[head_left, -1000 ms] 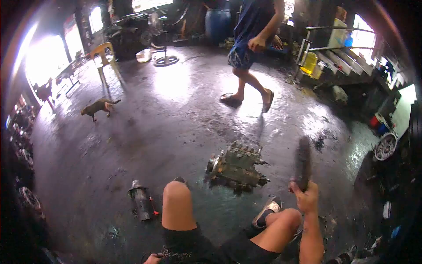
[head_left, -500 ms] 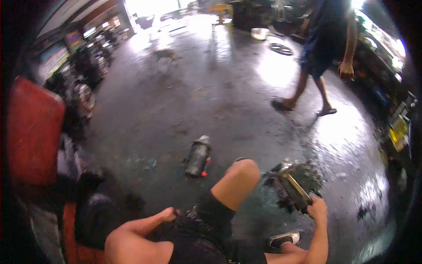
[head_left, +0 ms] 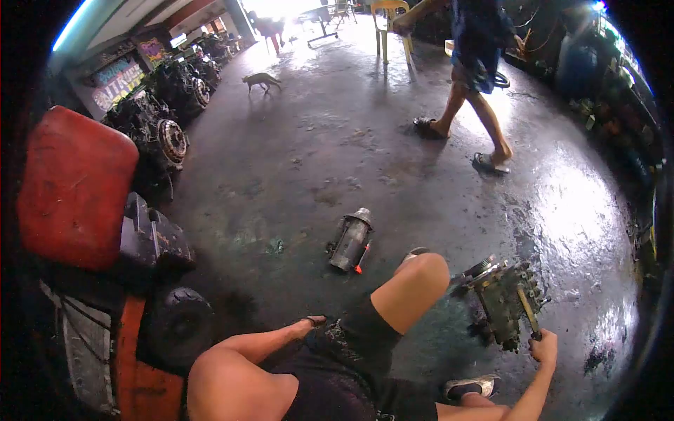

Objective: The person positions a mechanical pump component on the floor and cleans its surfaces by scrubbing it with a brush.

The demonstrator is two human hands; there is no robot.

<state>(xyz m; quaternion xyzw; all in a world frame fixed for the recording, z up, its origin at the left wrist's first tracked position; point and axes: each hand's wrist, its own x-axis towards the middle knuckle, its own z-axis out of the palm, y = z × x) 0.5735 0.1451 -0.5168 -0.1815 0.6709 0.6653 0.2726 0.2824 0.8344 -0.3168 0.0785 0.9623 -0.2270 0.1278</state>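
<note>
My right hand (head_left: 543, 346) is closed around the dark handle of a long tool with a pale yellowish shaft (head_left: 526, 309); its kind is hard to make out. The shaft lies over a greasy, dark metal machine part (head_left: 500, 305) on the floor, beside my right foot. My left hand (head_left: 314, 323) rests by my left thigh, fingers curled in, with something dark and small at them that I cannot name. Past my bent knee, a grey metal cylinder (head_left: 351, 242) with a flared end and an orange-red piece lies on the floor, apart from both hands.
A person (head_left: 474, 77) in sandals stands mid-stride ahead on the right. A cat (head_left: 262, 81) is farther off. To my left are a red padded panel (head_left: 77, 189), a small black wheel (head_left: 181, 319) and greasy engines (head_left: 165, 133). A yellow chair (head_left: 390, 28) stands behind.
My view has shifted, so the nearby things sit farther right in it. The person has moved leftward past the chair's side. My right hand still grips the tool over the machine part.
</note>
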